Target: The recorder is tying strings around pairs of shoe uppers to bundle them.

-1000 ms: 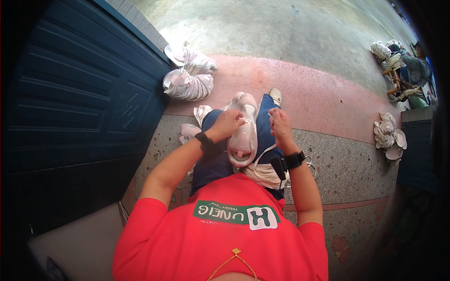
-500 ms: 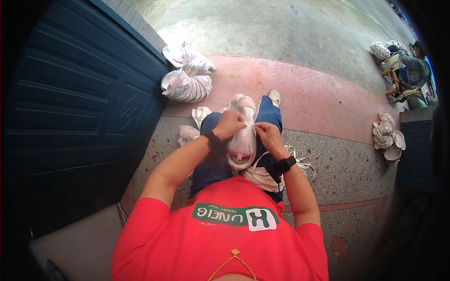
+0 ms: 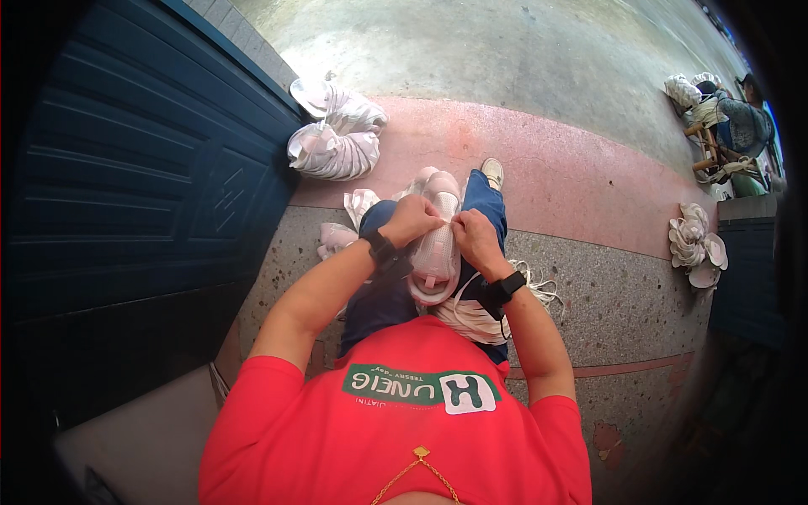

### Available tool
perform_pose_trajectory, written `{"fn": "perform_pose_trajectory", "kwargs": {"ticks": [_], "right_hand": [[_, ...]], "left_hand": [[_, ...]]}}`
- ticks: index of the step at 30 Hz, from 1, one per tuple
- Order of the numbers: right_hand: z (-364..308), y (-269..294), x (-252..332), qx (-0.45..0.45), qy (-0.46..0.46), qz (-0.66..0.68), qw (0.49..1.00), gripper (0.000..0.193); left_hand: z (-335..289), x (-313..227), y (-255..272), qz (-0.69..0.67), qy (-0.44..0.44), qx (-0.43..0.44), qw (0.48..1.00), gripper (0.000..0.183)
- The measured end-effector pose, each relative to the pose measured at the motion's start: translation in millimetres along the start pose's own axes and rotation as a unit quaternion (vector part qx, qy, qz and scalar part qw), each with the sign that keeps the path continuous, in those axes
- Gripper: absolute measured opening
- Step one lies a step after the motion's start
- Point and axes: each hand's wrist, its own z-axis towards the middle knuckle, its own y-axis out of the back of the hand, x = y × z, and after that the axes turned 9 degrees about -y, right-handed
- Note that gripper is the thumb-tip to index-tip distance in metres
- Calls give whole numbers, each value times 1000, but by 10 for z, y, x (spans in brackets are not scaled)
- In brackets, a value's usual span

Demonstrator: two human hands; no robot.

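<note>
A pale pink and white sneaker (image 3: 435, 259) lies lengthwise between my thighs, its heel opening toward me. Over its lacing area my left hand (image 3: 411, 220) is closed in a pinch, with the fingertips at a white shoelace. From the other side my right hand (image 3: 477, 239) pinches at the same spot, its thumb and forefinger close to the left fingertips. The short stretch of lace between them is mostly covered by the fingers. A bundle of white laces (image 3: 471, 322) rests by my right thigh, with loose ends spreading onto the floor.
Tied bundles of pale shoes (image 3: 337, 153) stand against the dark blue door (image 3: 126, 168) at left. More pale shoes (image 3: 338, 238) lie beside my left leg. At right sits another shoe bundle (image 3: 695, 240). A person (image 3: 744, 124) sits far right near a wooden frame.
My right hand has turned slightly and drawn in, its fingertips now nearer the left ones. My left hand and the sneaker stay almost in place.
</note>
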Motion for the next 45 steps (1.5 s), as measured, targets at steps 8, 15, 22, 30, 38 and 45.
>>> {"fn": "perform_pose_trajectory", "kwargs": {"ticks": [8, 15, 22, 30, 38, 45], "right_hand": [[36, -102, 176, -16, 36, -63, 997, 10], [26, -65, 274, -22, 65, -47, 997, 22], [-29, -35, 369, -33, 22, -15, 999, 30], [-111, 118, 124, 24, -64, 61, 996, 34], [-839, 1197, -516, 165, -236, 304, 908, 27], [-946, 1070, -525, 139, -227, 354, 896, 23]], "left_hand": [[-47, 43, 36, -16, -18, 28, 999, 27], [-141, 47, 118, 32, -167, 17, 985, 42], [-11, -15, 81, 182, -322, 61, 927, 38], [-200, -109, 484, 347, -351, 81, 866, 22], [-1198, 590, 3458, 167, -24, -310, 936, 17], [-968, 299, 2473, 82, -79, -228, 967, 20]]}}
